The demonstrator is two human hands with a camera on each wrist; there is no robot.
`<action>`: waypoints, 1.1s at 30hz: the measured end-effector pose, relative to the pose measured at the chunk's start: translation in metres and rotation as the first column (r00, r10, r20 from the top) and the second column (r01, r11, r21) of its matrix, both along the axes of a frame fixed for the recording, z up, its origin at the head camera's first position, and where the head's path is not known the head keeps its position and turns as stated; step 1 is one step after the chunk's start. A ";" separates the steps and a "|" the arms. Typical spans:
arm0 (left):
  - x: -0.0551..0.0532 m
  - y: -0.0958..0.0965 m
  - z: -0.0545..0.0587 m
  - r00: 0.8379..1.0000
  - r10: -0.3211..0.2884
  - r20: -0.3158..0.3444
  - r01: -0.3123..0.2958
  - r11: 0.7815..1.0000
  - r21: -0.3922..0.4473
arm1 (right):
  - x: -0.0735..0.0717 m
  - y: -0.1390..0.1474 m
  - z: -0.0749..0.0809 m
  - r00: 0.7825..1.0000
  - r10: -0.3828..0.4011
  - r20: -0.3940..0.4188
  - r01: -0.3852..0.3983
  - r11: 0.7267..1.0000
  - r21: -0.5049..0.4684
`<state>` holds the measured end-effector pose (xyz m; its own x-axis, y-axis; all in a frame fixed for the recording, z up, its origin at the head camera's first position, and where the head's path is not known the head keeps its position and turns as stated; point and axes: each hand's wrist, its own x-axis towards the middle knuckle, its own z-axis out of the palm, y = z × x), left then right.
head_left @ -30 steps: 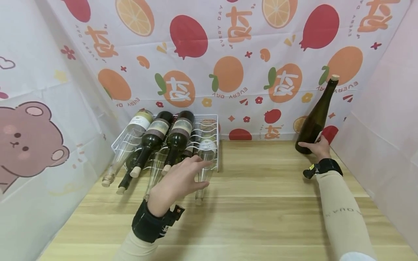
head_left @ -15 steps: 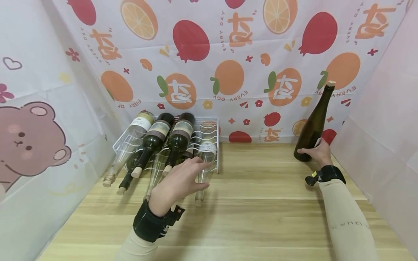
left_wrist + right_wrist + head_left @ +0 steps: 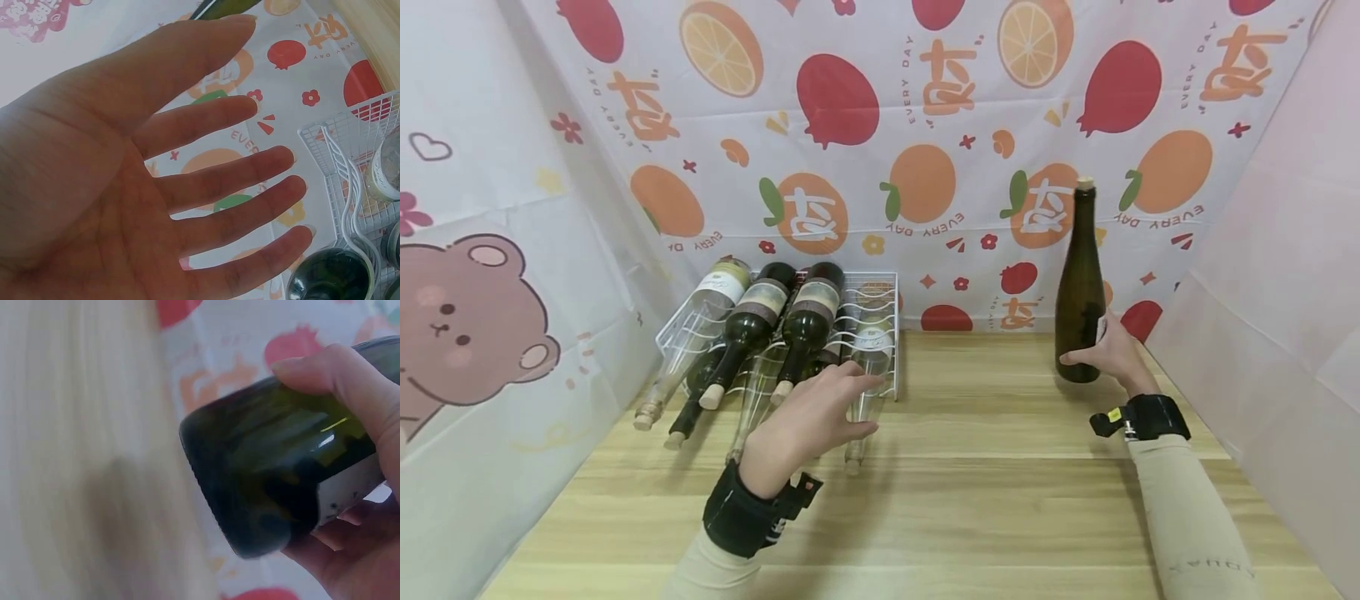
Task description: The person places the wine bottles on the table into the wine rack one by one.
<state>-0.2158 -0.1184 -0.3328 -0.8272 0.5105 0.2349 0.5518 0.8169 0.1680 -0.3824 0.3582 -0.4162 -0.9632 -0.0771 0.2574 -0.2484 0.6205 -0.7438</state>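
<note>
At the right, my right hand grips a dark green wine bottle low on its body, thumb across the front. The bottle stands nearly upright, a cork in its neck. In the right wrist view its base shows above the wooden surface, with a blurred shadow below. My left hand hovers in front of a white wire rack, fingers spread and holding nothing. Its palm faces the left wrist camera. Behind the left hand, a clear bottle lies in the rack, partly hidden.
More corked bottles lie in the rack, necks forward: a clear bottle at left, a dark labelled bottle and another dark bottle on top. A printed fabric wall closes the back of the wooden table.
My right hand has carried the green bottle leftward, and the bottle has gone from leaning right to nearly upright. My left hand has stayed in place.
</note>
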 end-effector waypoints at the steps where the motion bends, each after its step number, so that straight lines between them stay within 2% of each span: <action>1: 0.000 0.000 0.000 1.000 -0.001 -0.001 0.001 1.000 -0.001 | 0.002 -0.004 0.002 1.000 0.020 -0.020 -0.020 1.000 -0.002; 6: 0.000 0.000 0.000 1.000 -0.007 -0.004 0.007 1.000 0.003 | 0.013 -0.024 0.010 0.991 0.088 -0.097 -0.080 0.994 0.076; 11: 0.001 0.002 0.001 1.000 -0.015 -0.011 0.015 1.000 0.012 | 0.028 -0.042 0.017 0.979 0.116 -0.170 -0.083 0.979 0.186; 15: 0.002 0.006 0.000 1.000 -0.013 -0.007 0.013 1.000 0.009 | 0.039 -0.053 0.020 0.973 0.131 -0.189 -0.080 0.963 0.258; 19: 0.002 0.008 -0.001 0.998 -0.021 -0.057 0.020 1.000 -0.008 | 0.047 -0.065 0.023 0.969 0.153 -0.195 -0.081 0.939 0.334; 22: 0.001 0.008 -0.001 0.994 -0.019 -0.108 0.019 1.000 0.001 | 0.049 -0.075 0.024 0.957 0.191 -0.220 -0.093 0.916 0.389; 24: 0.001 0.007 -0.001 0.992 0.007 -0.127 -0.003 1.000 0.026 | 0.050 -0.082 0.024 0.945 0.224 -0.239 -0.104 0.896 0.431; 26: 0.001 0.005 0.001 0.990 0.057 -0.128 -0.049 0.997 0.063 | 0.051 -0.088 0.024 0.934 0.255 -0.251 -0.111 0.873 0.474; 30: 0.000 0.003 0.004 0.985 0.158 -0.069 -0.147 0.978 0.147 | 0.056 -0.098 0.024 0.921 0.288 -0.263 -0.100 0.826 0.554; 33: -0.001 0.004 0.005 0.987 0.157 -0.028 -0.149 0.973 0.178 | 0.061 -0.104 0.025 0.913 0.304 -0.273 -0.088 0.798 0.596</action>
<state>-0.2164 -0.1144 -0.3275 -0.8801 0.3267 0.3446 0.4319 0.8522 0.2953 -0.3210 0.2540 -0.3915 -0.7696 -0.4885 0.4112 -0.5781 0.8065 -0.1237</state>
